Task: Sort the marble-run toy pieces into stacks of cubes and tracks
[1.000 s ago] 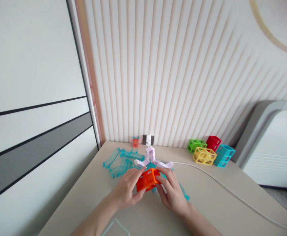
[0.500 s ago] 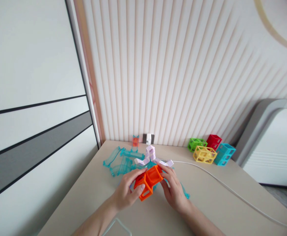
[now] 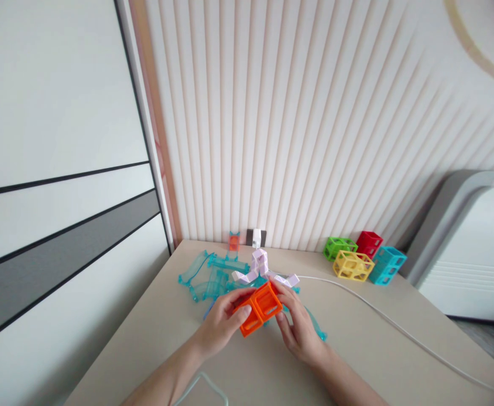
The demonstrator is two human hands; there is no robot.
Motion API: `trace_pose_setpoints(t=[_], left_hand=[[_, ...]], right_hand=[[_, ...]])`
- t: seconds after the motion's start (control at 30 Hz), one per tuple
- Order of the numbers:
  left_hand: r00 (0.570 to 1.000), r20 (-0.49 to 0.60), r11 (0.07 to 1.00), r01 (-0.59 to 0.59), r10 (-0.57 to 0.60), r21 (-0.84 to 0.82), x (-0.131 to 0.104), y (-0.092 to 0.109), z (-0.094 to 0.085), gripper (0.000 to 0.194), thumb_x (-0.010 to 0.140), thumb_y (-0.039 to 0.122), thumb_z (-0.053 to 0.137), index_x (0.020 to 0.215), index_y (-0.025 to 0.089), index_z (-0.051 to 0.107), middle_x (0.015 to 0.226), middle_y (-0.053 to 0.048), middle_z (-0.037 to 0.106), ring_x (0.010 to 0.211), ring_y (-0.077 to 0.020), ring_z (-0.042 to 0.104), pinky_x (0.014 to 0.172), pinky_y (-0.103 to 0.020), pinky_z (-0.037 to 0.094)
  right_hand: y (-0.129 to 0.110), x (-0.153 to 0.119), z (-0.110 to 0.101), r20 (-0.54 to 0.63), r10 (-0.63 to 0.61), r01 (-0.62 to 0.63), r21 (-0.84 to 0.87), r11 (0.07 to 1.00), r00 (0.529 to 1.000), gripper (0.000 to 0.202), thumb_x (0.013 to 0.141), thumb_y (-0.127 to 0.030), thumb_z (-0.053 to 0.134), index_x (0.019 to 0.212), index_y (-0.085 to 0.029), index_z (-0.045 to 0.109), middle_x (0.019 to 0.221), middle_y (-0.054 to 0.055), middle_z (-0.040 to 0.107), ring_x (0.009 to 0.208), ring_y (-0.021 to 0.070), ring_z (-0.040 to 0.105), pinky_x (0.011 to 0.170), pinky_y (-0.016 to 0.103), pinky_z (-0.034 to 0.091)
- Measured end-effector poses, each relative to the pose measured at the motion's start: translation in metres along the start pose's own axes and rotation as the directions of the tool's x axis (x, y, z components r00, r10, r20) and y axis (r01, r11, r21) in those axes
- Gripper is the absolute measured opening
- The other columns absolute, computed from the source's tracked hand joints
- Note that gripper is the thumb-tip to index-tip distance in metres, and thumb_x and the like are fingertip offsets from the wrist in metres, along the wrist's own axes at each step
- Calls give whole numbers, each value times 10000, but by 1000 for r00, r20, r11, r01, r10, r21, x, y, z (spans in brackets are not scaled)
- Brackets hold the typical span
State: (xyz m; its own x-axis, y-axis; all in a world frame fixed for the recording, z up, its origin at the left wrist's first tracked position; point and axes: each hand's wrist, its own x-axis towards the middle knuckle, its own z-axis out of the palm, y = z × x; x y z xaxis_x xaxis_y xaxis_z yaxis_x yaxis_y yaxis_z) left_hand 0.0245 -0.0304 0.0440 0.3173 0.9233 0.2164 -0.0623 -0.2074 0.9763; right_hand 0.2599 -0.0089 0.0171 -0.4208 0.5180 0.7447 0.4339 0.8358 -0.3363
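An orange building block [image 3: 267, 302] made of two open-framed cubes is held above the table between both hands. My left hand [image 3: 218, 324] grips its left cube, thumb on the near face and fingers behind. My right hand [image 3: 300, 324] has its fingers on the far edge and right side of the other cube. Behind the hands lie translucent teal track pieces [image 3: 216, 283], partly hidden by the hands and block. A white and lilac folding snake puzzle [image 3: 259, 263] stands just beyond the block.
Green [image 3: 339, 247], red [image 3: 369, 244], yellow [image 3: 352, 265] and blue [image 3: 387, 265] framed blocks stand at the back right. A white cable [image 3: 382, 316] runs across the table's right side from a plug [image 3: 256, 238] at the wall. A small teal-and-orange piece [image 3: 234, 242] stands by the wall.
The orange block's two cubes, at an angle to each other before, now line up in a straight row. Both hands have kept hold of it and barely moved.
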Motion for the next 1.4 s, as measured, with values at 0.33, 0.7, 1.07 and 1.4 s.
trace_pose_setpoints(t=[0.33,0.7,1.07,1.4], left_hand=[[998,41,995,-38,42,-95,-2,-7,4,659,839,504,774,1386,215,546,1413,-138,597,1295,-318,582,1090,-446,489],[997,22,991,-75,78,-107,-5,-13,5,531,878,484,743,1293,234,527,1243,-112,648,1165,-276,637,1012,-405,517],[989,19,989,-146,146,-21,-5,-14,1,577,847,539,751,1307,243,568,1332,-130,636,1234,-299,618,1056,-428,499],[909,-413,752,231,60,617,94,7,-93,549,886,587,502,1145,123,643,1211,-205,716,1189,-352,655,1063,-494,480]], right_hand=[[-11,1,3,13,74,-75,29,997,997,423,996,-359,581,1375,-218,458,1413,188,567,1326,275,584,1050,392,543],[-16,-1,8,-25,64,-62,67,996,998,645,1001,-421,583,1544,-214,304,1367,181,629,1246,298,653,1015,406,577],[-11,-11,13,-104,102,-106,-33,994,989,754,965,-505,620,1589,-232,298,1368,164,650,1219,312,673,967,408,603],[4,-10,-3,-272,129,-172,-140,975,954,683,983,-428,602,1580,-242,327,1206,141,707,1071,302,719,846,419,630]])
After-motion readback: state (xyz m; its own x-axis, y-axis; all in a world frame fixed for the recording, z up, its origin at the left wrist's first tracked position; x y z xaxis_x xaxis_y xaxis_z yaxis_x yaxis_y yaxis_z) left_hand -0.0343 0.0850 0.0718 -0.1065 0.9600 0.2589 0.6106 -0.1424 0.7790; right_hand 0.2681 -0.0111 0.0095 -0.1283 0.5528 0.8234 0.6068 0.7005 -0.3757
